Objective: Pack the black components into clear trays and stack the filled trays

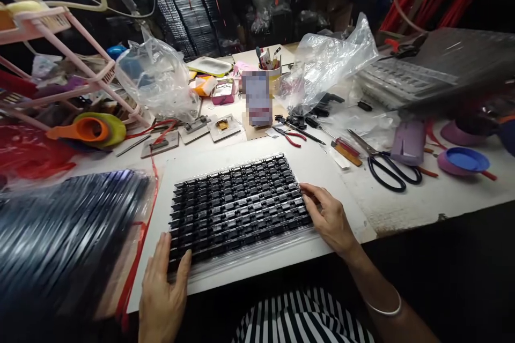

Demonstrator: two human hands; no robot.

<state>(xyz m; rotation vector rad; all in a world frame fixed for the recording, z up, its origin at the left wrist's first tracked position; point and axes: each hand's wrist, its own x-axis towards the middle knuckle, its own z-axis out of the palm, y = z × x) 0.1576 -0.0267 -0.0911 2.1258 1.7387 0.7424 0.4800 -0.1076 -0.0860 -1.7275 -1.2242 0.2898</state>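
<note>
A clear plastic tray (pixel 257 246) filled with rows of small black parts (pixel 241 198) lies on the white work surface (pixel 330 171). My left hand (pixel 164 284) is at the tray's left front corner, thumb on the front edge and fingers along the left side. On the right side, my right hand (pixel 328 217) holds the tray's edge between thumb and fingers.
Stacked dark trays (pixel 60 225) stand at the left, with red ribbon (pixel 140 246) beside them. Black-handled scissors (pixel 388 171), red pliers (pixel 292 136) and a purple holder (pixel 408 142) lie to the right. Behind are a phone (pixel 258 99) and plastic bags (pixel 330 59).
</note>
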